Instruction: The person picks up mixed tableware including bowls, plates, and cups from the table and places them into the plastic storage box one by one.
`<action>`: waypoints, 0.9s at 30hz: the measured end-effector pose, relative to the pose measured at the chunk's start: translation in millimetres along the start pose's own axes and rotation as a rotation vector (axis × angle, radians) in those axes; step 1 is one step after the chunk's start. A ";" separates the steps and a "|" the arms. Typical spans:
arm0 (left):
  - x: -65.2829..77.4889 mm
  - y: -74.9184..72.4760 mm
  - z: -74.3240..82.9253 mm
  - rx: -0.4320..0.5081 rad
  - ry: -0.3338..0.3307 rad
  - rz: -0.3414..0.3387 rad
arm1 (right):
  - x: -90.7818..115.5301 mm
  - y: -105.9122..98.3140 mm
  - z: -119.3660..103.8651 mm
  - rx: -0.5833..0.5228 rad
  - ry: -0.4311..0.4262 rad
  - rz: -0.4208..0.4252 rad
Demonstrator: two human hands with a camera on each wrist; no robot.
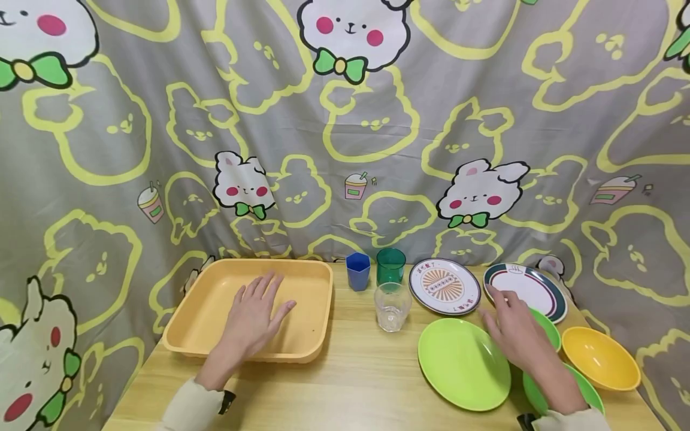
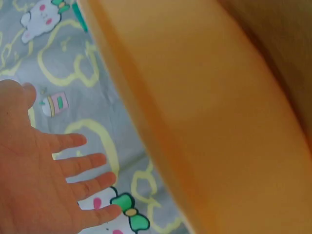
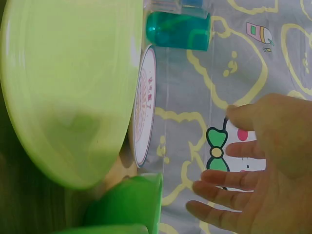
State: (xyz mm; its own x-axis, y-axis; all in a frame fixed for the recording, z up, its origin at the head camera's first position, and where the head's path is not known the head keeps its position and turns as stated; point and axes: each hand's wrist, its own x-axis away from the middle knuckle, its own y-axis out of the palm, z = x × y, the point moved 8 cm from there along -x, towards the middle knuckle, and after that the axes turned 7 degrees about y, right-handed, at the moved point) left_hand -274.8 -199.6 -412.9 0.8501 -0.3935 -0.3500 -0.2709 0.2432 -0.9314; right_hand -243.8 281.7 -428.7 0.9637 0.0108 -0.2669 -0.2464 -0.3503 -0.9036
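Note:
My left hand [image 1: 252, 317] hovers over the orange-yellow plastic basin [image 1: 307, 299], fingers spread and holding nothing. In the left wrist view the basin's wall [image 2: 195, 107] passes beside the straight fingers [image 2: 92, 185]. Over on the right, my right hand [image 1: 512, 329] reaches above the gap between the light green plate [image 1: 458, 365] and two green bowls [image 1: 548, 328]. Its fingers [image 3: 229, 183] are loosely extended with nothing between them. My right forearm hides part of the nearer green bowl [image 1: 587, 389].
A yellow bowl [image 1: 601, 359] stands at far right. Behind are a round patterned plate [image 1: 444, 287] and a white plate with a dark green rim [image 1: 523, 291]. A blue cup [image 1: 358, 272], a green cup [image 1: 390, 266] and a clear glass [image 1: 392, 311] stand mid-table, before a curtain [image 1: 302, 131].

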 end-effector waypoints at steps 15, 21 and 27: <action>18.0 27.1 41.1 -0.041 0.055 -0.082 | 18.2 10.6 -9.5 -0.054 0.027 0.032; 25.7 37.0 53.9 -0.044 0.082 -0.105 | 29.6 13.5 -18.2 -0.074 -0.039 0.152; 32.1 45.7 59.8 -0.038 0.085 -0.121 | 36.6 28.2 -21.9 -0.074 -0.044 0.119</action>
State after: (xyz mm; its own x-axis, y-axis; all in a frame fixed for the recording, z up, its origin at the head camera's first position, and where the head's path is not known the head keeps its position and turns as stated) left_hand -232.9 -148.1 -460.7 0.8368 -0.4917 -0.2407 -0.1869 0.1567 -0.9698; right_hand -213.1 251.7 -456.6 0.9222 0.0052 -0.3868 -0.3491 -0.4198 -0.8378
